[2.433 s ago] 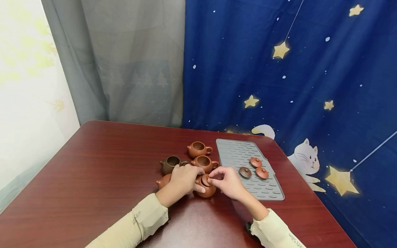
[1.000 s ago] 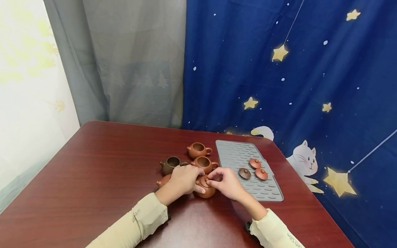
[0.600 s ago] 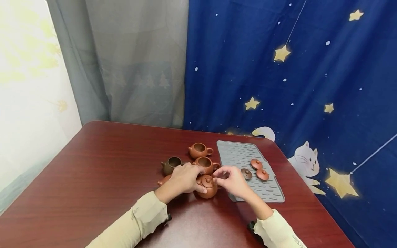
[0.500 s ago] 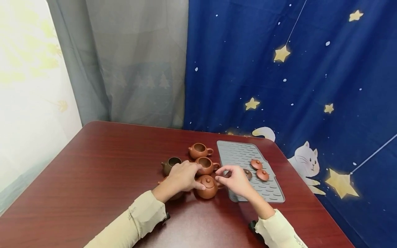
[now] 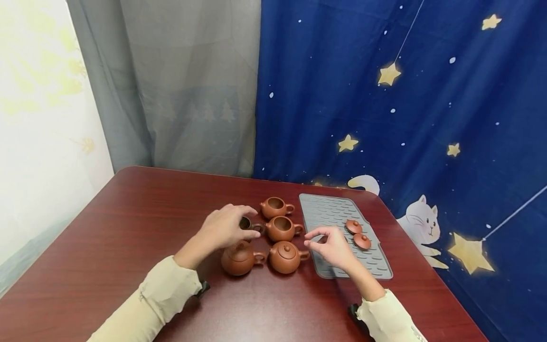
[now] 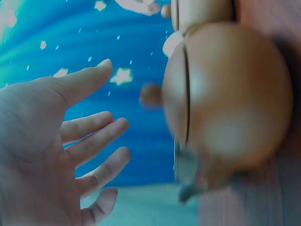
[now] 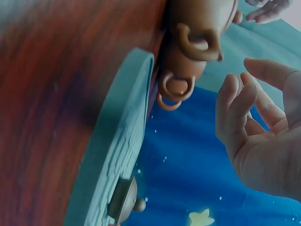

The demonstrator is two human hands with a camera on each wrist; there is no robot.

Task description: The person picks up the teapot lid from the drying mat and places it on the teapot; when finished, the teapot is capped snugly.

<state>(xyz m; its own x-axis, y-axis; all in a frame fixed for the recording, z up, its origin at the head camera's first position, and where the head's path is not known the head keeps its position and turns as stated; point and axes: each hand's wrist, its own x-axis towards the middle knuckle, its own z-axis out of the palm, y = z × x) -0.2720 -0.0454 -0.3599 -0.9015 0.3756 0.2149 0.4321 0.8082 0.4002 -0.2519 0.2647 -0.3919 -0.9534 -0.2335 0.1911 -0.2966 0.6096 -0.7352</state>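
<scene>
My left hand (image 5: 226, 225), fingers spread and holding nothing, hovers over the dark brown teapot (image 5: 245, 222) and partly hides it. Just below it, a lidded clay teapot (image 5: 237, 261) stands on the table; the left wrist view shows this hand's palm apart from a lidded teapot (image 6: 230, 94). Beside that stands another lidded teapot (image 5: 284, 259), its handle pointing right. To the right of this handle is my right hand (image 5: 335, 249), empty, with thumb and forefinger bent toward each other and a gap between them. Behind are two lidless clay teapots, one nearer (image 5: 280, 232) and one farther (image 5: 273, 209).
A grey ridged mat (image 5: 326, 209) lies at the right of the table (image 5: 171, 204). Two reddish lids (image 5: 353, 226) rest on it. A dark lid (image 7: 124, 200) shows on the mat in the right wrist view, mostly behind my right hand in the head view.
The lid, earlier tilted in my right fingers, now sits level on the front right teapot. My right hand has let go and shifted right; my left hand has released that teapot and moved left and up.
</scene>
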